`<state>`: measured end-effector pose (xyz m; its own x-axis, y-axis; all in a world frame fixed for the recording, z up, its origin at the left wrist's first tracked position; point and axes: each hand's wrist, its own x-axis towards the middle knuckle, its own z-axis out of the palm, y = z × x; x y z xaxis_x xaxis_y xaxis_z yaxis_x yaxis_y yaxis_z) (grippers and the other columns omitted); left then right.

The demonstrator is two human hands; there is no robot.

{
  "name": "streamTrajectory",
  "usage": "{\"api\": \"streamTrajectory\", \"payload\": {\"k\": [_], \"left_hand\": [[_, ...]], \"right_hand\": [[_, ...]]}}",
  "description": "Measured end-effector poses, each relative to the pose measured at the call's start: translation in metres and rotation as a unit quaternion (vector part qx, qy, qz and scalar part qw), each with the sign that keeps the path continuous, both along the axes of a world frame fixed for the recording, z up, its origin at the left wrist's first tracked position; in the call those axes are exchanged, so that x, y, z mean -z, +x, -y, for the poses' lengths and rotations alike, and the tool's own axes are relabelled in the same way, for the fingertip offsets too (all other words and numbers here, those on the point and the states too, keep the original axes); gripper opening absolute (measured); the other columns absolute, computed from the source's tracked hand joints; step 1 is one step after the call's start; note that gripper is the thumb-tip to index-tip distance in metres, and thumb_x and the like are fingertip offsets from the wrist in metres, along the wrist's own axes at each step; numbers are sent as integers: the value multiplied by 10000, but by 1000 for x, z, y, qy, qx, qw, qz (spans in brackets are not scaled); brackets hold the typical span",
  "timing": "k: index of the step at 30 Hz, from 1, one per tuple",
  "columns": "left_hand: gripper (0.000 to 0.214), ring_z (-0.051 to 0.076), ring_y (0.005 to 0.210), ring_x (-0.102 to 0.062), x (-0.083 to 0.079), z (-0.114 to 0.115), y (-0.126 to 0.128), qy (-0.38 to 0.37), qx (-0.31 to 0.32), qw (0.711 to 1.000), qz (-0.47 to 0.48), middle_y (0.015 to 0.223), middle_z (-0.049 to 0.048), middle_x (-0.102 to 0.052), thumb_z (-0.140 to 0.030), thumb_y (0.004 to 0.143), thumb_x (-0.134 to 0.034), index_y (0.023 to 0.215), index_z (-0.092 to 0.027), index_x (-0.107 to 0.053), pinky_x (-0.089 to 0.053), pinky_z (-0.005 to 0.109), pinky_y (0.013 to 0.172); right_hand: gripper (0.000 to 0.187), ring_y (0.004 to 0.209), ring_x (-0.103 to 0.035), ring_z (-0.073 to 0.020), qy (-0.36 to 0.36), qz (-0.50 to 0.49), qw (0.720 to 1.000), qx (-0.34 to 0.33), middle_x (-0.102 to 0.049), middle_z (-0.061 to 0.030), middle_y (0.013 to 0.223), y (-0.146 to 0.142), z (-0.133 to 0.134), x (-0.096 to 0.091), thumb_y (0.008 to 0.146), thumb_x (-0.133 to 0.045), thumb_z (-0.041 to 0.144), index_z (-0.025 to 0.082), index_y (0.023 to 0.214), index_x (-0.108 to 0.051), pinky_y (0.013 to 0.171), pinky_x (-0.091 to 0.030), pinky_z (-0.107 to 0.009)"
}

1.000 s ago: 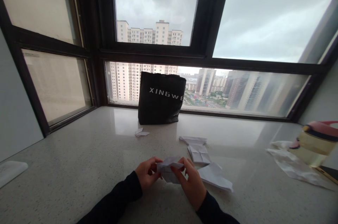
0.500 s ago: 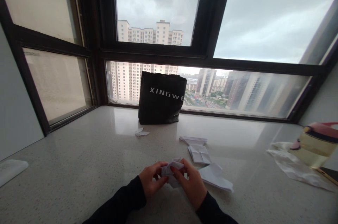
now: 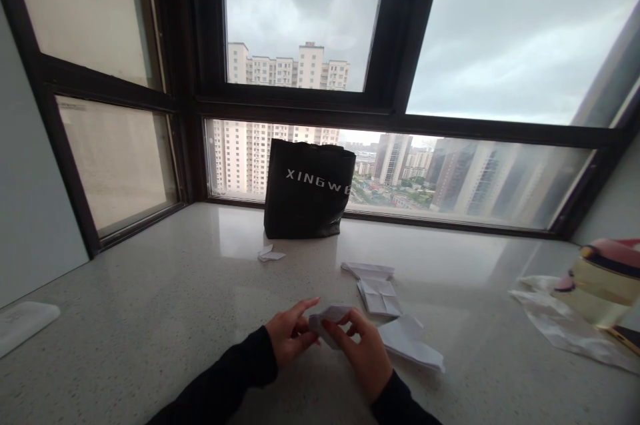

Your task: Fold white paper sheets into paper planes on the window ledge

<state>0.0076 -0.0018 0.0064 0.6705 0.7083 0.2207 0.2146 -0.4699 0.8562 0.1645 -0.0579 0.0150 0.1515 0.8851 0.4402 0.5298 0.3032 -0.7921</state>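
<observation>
A small folded piece of white paper (image 3: 330, 313) is held above the counter by my right hand (image 3: 367, 348), its thumb and fingers pinching the paper. My left hand (image 3: 290, 335) is at the paper's left edge with its index finger stretched out and raised. Its thumb lies close to the lower left of the paper; whether it touches cannot be made out. Just right of my hands lies a larger folded white paper (image 3: 413, 343). Beyond it rest a creased square of folded paper (image 3: 380, 297) and a long folded strip (image 3: 369, 270).
A black bag (image 3: 310, 195) stands upright by the window, with small folded paper pieces (image 3: 271, 253) before it. At right, a pink-lidded bottle (image 3: 603, 285) stands by crumpled white tissue (image 3: 550, 318) and a partly visible phone (image 3: 625, 338). A white object (image 3: 30, 325) lies far left.
My left hand has loosened from the paper, and its index finger has lifted and straightened. The paper has turned in my right hand. The camera view has shifted slightly.
</observation>
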Motion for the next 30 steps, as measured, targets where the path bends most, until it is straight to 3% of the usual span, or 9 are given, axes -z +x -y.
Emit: {"api": "streamTrajectory", "payload": {"k": [1, 3, 7, 10, 14, 17, 21, 25, 30], "left_hand": [[445, 147, 708, -583, -7, -9, -2, 6, -19, 999, -46, 854, 52, -629, -221, 715, -489, 1148, -154, -417, -426, 204, 585], [296, 146, 779, -576, -23, -34, -7, 30, -133, 983, -122, 949, 30, -607, -178, 703, -484, 990, -191, -556, -431, 201, 632], [315, 270, 1047, -415, -48, -87, -22, 56, -312, 933, -170, 1170, 138, -438, -168, 711, -448, 1010, -106, -525, -312, 360, 859], [414, 393, 1108, -275, -49, -108, -28, 52, -420, 883, -203, 1243, 211, -299, -279, 710, -464, 1065, -67, -464, -215, 514, 856], [513, 454, 1080, -265, -38, -114, -28, 29, -483, 845, -226, 1159, 296, -340, -363, 661, -520, 1017, 2, -463, -213, 556, 803], [428, 433, 1082, -293, -37, -113, -24, 12, -467, 856, -221, 1157, 272, -370, -327, 634, -553, 955, -50, -498, -250, 535, 792], [352, 310, 905, -522, -38, -96, -13, -33, -355, 918, -172, 1016, 168, -540, -335, 622, -570, 897, -127, -501, -415, 376, 665], [347, 159, 475, -589, -27, -45, 1, -120, -193, 970, -90, 696, 65, -632, -412, 673, -505, 864, -126, -465, -412, 231, 387], [418, 144, 470, -598, -9, 12, 9, -209, -82, 974, 12, 572, 2, -585, -397, 655, -537, 940, -125, -395, -456, 236, 448]], "right_hand": [[203, 577, -507, -150, 0, -6, 1000, 9, -573, -9, 602, 0, 0, -1, 658, -557, 371, 180, 591, -549, 518, -387, -244], [207, 522, -492, -139, -9, -15, 1000, 10, -577, -4, 566, 0, 1, -2, 666, -546, 374, 176, 603, -552, 509, -385, -249], [176, 478, -483, -127, -37, -3, 999, -34, -567, -2, 532, -5, 2, -1, 664, -551, 320, 161, 588, -554, 474, -374, -239], [99, 502, -501, -126, -39, 17, 998, -55, -576, 2, 544, -10, 5, -1, 645, -579, 244, 159, 596, -566, 474, -376, -225], [62, 515, -512, -125, -40, 32, 997, -64, -581, 5, 554, -12, 8, -1, 628, -601, 216, 164, 598, -586, 466, -377, -213], [42, 516, -511, -125, -45, 28, 996, -74, -587, -1, 568, -13, 7, 0, 626, -601, 203, 161, 624, -598, 467, -375, -212], [49, 490, -491, -112, -26, 9, 996, -87, -583, 3, 562, -12, 5, -1, 657, -573, 204, 157, 648, -586, 466, -364, -211], [125, 540, -491, -133, 8, 39, 999, -26, -574, 5, 560, -7, 4, -4, 688, -553, 276, 162, 644, -583, 546, -359, -252], [149, 604, -494, -155, 15, 133, 990, 47, -569, 6, 563, 0, 3, -9, 679, -566, 313, 184, 611, -594, 644, -322, -298]]}}
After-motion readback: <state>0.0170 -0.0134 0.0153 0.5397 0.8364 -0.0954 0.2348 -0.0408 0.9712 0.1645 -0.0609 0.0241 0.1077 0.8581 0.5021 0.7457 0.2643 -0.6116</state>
